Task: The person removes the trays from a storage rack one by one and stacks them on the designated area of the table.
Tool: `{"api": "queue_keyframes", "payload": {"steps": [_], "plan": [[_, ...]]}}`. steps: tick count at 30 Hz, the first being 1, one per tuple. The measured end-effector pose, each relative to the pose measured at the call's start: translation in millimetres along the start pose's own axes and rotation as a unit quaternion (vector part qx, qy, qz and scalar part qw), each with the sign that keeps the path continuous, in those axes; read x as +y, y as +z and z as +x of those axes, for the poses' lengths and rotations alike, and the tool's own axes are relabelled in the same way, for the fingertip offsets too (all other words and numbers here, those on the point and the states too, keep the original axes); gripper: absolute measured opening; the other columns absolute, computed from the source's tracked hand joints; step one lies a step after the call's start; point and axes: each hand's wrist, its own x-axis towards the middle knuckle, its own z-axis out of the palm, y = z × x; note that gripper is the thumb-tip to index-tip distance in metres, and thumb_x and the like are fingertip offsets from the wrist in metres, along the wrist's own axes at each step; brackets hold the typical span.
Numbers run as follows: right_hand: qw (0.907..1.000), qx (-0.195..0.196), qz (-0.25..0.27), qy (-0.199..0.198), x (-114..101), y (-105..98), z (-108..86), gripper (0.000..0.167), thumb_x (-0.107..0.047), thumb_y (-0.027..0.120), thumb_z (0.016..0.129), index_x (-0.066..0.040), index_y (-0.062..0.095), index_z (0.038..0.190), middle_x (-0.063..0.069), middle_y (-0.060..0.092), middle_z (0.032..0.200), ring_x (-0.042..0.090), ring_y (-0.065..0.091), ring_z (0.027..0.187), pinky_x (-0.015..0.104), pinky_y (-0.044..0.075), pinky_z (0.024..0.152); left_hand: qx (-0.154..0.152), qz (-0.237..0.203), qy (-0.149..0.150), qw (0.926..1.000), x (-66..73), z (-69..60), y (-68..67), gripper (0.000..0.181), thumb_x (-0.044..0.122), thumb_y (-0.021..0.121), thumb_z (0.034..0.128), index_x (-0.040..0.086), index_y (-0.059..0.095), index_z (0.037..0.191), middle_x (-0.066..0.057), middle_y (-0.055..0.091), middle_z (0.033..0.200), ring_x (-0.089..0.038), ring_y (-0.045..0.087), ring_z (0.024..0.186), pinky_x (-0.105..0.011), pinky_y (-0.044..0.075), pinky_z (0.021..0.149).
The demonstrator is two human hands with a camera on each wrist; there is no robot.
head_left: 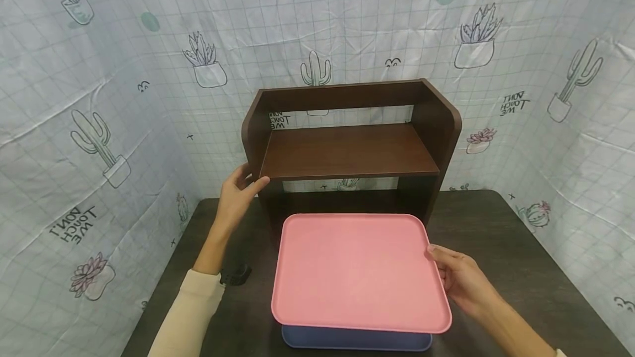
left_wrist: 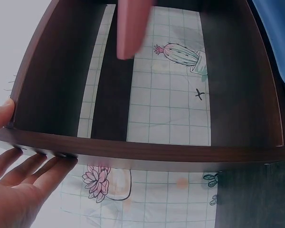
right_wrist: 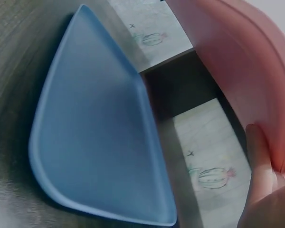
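A dark brown wooden desk shelf (head_left: 347, 150) with two levels stands at the back of the table. My left hand (head_left: 235, 197) grips its left side panel; in the left wrist view the thumb and fingers (left_wrist: 52, 175) lie on opposite faces of the panel. At the right edge of a pink rectangular tray (head_left: 359, 271), my right hand (head_left: 463, 277) pinches the rim. The tray is held up in front of the shelf, above a blue tray (right_wrist: 92, 128) that lies on the table. In the head view, only the near strip of the blue tray shows.
The dark wooden table (head_left: 486, 236) reaches out on both sides of the shelf. Behind and beside it hangs a white gridded cloth (head_left: 268, 43) printed with cacti. Near the left forearm is a small black object (head_left: 237, 275).
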Motion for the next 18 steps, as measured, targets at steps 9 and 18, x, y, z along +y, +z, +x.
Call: {"api": "queue_keyframes", "payload": {"steps": [9,18], "plan": [[0.9981,0.052,-0.029,0.016,22.4,-10.8,4.9,0.03,-0.015,0.05,0.114,-0.024,0.077,0.104,-0.012,0.079,0.086,0.001,0.074,0.078,0.021,0.061,0.069,0.002,0.009,-0.003,1.0,1.4,0.1,0.5,0.063,0.028,0.08,0.0981,0.01,0.055,0.153,-0.013,0.055,0.158,-0.034,0.052,0.15,-0.056,0.046,0.121],[0.9947,0.077,-0.041,0.054,39.2,-22.5,8.6,0.029,-0.019,0.052,0.113,-0.028,0.078,0.104,-0.012,0.079,0.087,0.001,0.074,0.078,0.021,0.061,0.068,0.005,0.008,-0.005,0.9999,0.8,0.3,0.8,0.062,0.027,0.08,0.0985,0.009,0.055,0.153,-0.013,0.055,0.159,-0.035,0.052,0.15,-0.056,0.045,0.122]]}}
